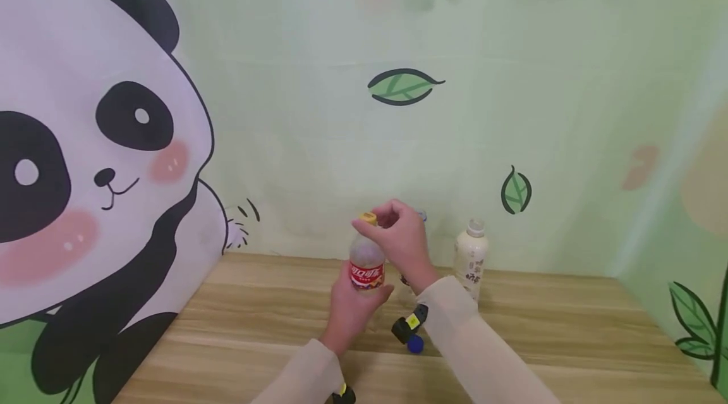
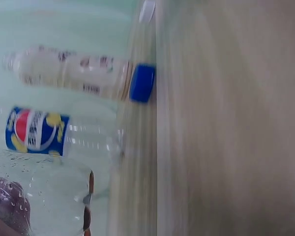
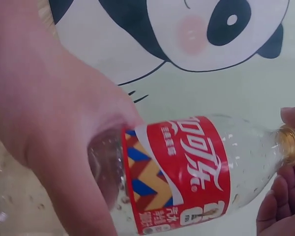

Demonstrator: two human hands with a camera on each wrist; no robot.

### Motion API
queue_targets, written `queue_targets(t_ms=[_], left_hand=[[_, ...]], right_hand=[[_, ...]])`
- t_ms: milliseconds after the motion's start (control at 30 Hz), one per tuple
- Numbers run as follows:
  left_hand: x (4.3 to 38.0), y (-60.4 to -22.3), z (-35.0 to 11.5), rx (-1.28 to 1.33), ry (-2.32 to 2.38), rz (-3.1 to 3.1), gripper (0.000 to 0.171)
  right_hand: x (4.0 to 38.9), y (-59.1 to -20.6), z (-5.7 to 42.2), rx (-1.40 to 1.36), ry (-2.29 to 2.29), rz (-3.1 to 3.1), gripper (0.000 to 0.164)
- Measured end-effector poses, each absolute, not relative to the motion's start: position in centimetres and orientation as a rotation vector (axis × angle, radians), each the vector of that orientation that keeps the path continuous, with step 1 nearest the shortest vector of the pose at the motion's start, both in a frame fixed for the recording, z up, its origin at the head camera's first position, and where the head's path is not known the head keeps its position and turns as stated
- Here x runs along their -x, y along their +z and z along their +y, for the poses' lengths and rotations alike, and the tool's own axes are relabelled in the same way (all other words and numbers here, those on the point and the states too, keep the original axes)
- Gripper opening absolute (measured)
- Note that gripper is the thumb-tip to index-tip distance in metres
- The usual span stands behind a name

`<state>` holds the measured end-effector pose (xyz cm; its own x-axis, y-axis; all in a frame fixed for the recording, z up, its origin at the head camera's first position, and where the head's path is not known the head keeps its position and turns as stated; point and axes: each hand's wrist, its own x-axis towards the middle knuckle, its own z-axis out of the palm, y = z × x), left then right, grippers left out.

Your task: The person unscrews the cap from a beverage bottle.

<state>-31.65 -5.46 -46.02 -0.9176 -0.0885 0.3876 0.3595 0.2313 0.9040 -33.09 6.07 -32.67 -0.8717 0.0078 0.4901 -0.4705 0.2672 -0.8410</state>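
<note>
A clear plastic cola bottle (image 1: 366, 271) with a red label stands upright between both hands. Low on its body, my left hand (image 1: 349, 309) grips it, the thumb at the front. Up at the neck, my right hand (image 1: 400, 236) pinches the yellow cap (image 1: 369, 217) between thumb and fingers. The right wrist view shows that cap (image 3: 287, 144) on the bottle's mouth, with right-hand fingertips (image 3: 280, 196) around it. The bottle's inside looks wet with droplets and mostly see-through. Its base is partly hidden behind the left hand.
Behind the right arm stands a cream-coloured bottle (image 1: 471, 255). A clear bottle with a blue Pepsi label (image 2: 37, 132) is beside it, mostly hidden in the head view. A blue cap (image 1: 416, 344) lies on the wooden table (image 1: 540, 341), near a black device (image 1: 406, 328) with a yellow label.
</note>
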Motion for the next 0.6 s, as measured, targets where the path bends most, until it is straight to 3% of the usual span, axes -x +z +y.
queue_targets(t_ms=[600], left_hand=[[26.4,-43.6,-2.3,0.550,-1.767,-2.320,0.078]], right_hand=[[28.0,-30.9,12.7,-0.413,1.700,-2.339,0.041]])
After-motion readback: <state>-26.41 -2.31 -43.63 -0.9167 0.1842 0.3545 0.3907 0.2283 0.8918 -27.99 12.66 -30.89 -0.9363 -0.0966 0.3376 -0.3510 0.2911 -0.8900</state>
